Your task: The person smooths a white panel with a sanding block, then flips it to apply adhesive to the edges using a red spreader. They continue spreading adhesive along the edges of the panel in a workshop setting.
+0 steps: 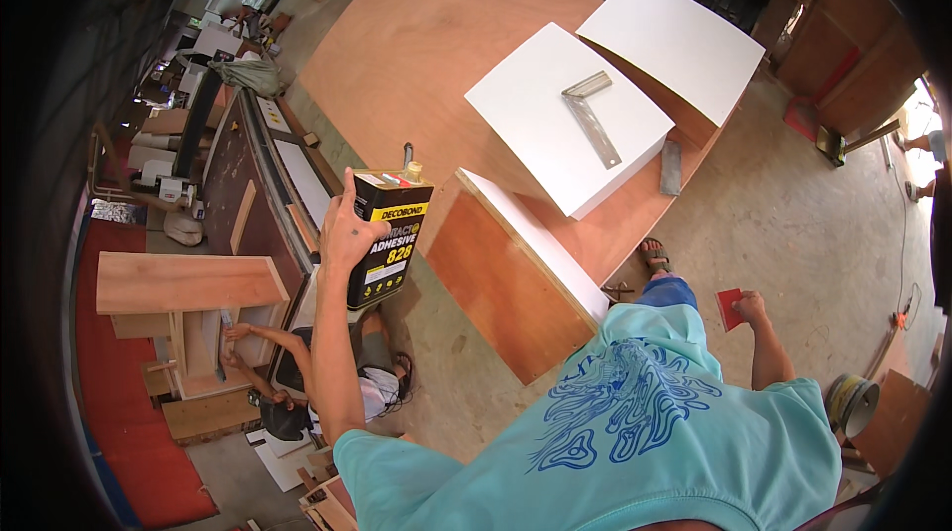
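My left hand (347, 238) grips a black and yellow rectangular glue can (395, 234) at its side, with the thumb across the front and a finger pointing up. A small spout or cap shows on the can's top. Out to the right, my right hand (751, 308) pinches a flat red spreader (729, 310). Between my hands, a wooden panel box with a white edge (516, 283) leans near the worktable (416, 45). On the table lie a white box panel (535, 85) carrying a metal try square (592, 119), and another white panel (674, 45).
A grey block (671, 168) lies by the table's right edge. At the lower left a person (288, 412) works at a wooden cabinet frame (188, 283). A dark bench (248, 164) runs along the left. A round tin (851, 404) stands at the right on the concrete floor (793, 204).
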Demonstrator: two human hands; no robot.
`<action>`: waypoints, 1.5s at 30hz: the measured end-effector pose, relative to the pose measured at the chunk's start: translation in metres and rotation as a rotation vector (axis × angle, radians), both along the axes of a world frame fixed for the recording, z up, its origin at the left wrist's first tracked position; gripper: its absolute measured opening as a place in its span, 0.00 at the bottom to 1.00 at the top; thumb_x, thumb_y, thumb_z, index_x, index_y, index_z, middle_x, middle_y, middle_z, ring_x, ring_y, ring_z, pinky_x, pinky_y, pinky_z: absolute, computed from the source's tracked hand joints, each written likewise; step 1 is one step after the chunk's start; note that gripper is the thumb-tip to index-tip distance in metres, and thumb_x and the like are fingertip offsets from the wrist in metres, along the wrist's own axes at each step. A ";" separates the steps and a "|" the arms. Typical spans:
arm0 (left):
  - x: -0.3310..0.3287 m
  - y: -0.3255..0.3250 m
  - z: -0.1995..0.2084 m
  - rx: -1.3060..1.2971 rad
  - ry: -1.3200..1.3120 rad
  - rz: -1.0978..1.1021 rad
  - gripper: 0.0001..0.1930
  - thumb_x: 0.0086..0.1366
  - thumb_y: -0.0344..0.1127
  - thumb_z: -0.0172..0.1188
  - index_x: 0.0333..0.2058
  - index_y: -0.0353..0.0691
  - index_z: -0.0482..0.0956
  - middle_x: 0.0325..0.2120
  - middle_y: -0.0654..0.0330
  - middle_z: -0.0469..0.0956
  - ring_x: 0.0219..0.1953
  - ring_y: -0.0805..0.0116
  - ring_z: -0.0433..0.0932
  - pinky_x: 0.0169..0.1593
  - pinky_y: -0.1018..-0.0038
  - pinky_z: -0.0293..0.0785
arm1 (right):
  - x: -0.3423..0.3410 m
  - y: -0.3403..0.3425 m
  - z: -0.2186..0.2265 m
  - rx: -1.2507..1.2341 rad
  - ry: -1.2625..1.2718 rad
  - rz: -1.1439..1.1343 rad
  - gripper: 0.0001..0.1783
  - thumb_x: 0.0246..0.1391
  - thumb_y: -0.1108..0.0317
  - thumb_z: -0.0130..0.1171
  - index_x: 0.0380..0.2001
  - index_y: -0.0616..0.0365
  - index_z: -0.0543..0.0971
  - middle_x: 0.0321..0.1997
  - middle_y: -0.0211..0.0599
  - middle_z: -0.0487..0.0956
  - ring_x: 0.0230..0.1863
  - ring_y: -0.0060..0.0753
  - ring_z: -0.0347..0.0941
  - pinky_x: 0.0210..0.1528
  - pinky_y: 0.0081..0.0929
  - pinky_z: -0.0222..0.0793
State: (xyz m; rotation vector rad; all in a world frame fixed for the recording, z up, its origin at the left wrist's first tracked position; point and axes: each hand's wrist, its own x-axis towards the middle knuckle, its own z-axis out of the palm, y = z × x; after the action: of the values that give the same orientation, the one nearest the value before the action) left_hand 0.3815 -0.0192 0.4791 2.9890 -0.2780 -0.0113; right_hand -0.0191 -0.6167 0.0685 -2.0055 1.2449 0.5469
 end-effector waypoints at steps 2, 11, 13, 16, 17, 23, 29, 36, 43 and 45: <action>0.000 0.000 0.000 -0.008 0.016 0.024 0.56 0.39 0.41 0.68 0.68 0.41 0.50 0.43 0.46 0.74 0.46 0.48 0.75 0.50 0.63 0.71 | -0.004 0.000 -0.005 0.005 -0.009 0.003 0.19 0.40 0.69 0.68 0.39 0.61 0.82 0.37 0.48 0.83 0.40 0.39 0.81 0.45 0.33 0.75; 0.002 0.004 -0.005 -0.022 0.006 0.037 0.56 0.39 0.41 0.69 0.68 0.41 0.50 0.43 0.46 0.74 0.44 0.50 0.76 0.50 0.63 0.72 | 0.000 -0.008 -0.011 0.061 0.044 0.090 0.21 0.39 0.70 0.68 0.41 0.61 0.82 0.37 0.47 0.83 0.40 0.40 0.81 0.45 0.33 0.76; 0.003 0.004 -0.005 -0.017 -0.002 0.046 0.56 0.39 0.41 0.69 0.68 0.41 0.50 0.42 0.46 0.74 0.44 0.50 0.76 0.50 0.63 0.72 | 0.005 -0.007 -0.007 0.083 0.074 0.092 0.22 0.40 0.70 0.67 0.43 0.61 0.81 0.38 0.47 0.83 0.41 0.40 0.80 0.46 0.33 0.76; 0.004 0.002 -0.004 -0.028 -0.004 0.054 0.56 0.39 0.41 0.69 0.68 0.40 0.50 0.42 0.46 0.74 0.44 0.50 0.76 0.50 0.63 0.72 | 0.005 -0.002 -0.007 0.035 0.009 0.007 0.22 0.41 0.70 0.67 0.44 0.60 0.81 0.40 0.47 0.83 0.43 0.40 0.80 0.47 0.33 0.75; 0.004 0.002 -0.003 -0.034 -0.002 0.058 0.56 0.39 0.41 0.69 0.68 0.40 0.50 0.42 0.46 0.74 0.44 0.50 0.76 0.50 0.63 0.72 | 0.007 -0.002 -0.008 0.039 0.015 0.007 0.22 0.41 0.70 0.67 0.44 0.60 0.81 0.40 0.47 0.83 0.43 0.40 0.80 0.47 0.33 0.75; 0.003 0.004 -0.005 -0.063 -0.006 0.055 0.56 0.39 0.41 0.69 0.68 0.39 0.51 0.42 0.46 0.74 0.45 0.51 0.76 0.50 0.64 0.72 | 0.011 -0.001 -0.004 0.042 -0.008 0.042 0.19 0.42 0.70 0.66 0.41 0.61 0.82 0.37 0.47 0.83 0.41 0.41 0.80 0.44 0.34 0.75; 0.003 0.001 -0.003 -0.054 0.011 0.061 0.56 0.38 0.41 0.68 0.68 0.40 0.51 0.45 0.44 0.74 0.47 0.49 0.75 0.52 0.64 0.71 | 0.013 0.000 0.000 0.055 -0.029 0.079 0.17 0.41 0.69 0.67 0.38 0.63 0.82 0.34 0.48 0.83 0.38 0.41 0.81 0.42 0.35 0.75; 0.002 0.004 -0.007 -0.058 0.013 0.065 0.56 0.38 0.42 0.68 0.68 0.41 0.50 0.45 0.43 0.73 0.49 0.47 0.74 0.53 0.64 0.70 | 0.006 -0.002 -0.018 -0.004 -0.053 0.044 0.19 0.41 0.71 0.68 0.40 0.62 0.82 0.36 0.47 0.83 0.39 0.39 0.80 0.44 0.34 0.75; 0.001 -0.001 -0.006 -0.055 0.025 0.080 0.56 0.38 0.42 0.68 0.68 0.42 0.50 0.45 0.43 0.73 0.48 0.47 0.74 0.53 0.63 0.70 | 0.010 -0.008 -0.016 0.018 -0.014 0.120 0.15 0.40 0.72 0.66 0.35 0.60 0.83 0.33 0.44 0.83 0.35 0.36 0.79 0.41 0.33 0.74; -0.001 -0.001 -0.005 -0.054 0.021 0.079 0.56 0.39 0.42 0.68 0.68 0.42 0.50 0.45 0.43 0.73 0.48 0.47 0.75 0.53 0.63 0.71 | 0.009 -0.009 -0.019 0.017 0.007 0.131 0.18 0.41 0.69 0.67 0.39 0.60 0.82 0.37 0.47 0.83 0.41 0.41 0.80 0.45 0.35 0.74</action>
State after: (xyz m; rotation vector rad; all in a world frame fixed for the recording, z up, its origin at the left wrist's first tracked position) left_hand 0.3804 -0.0203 0.4740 2.9421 -0.1550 -0.0271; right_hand -0.0096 -0.6252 0.0491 -2.0828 1.1148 0.6258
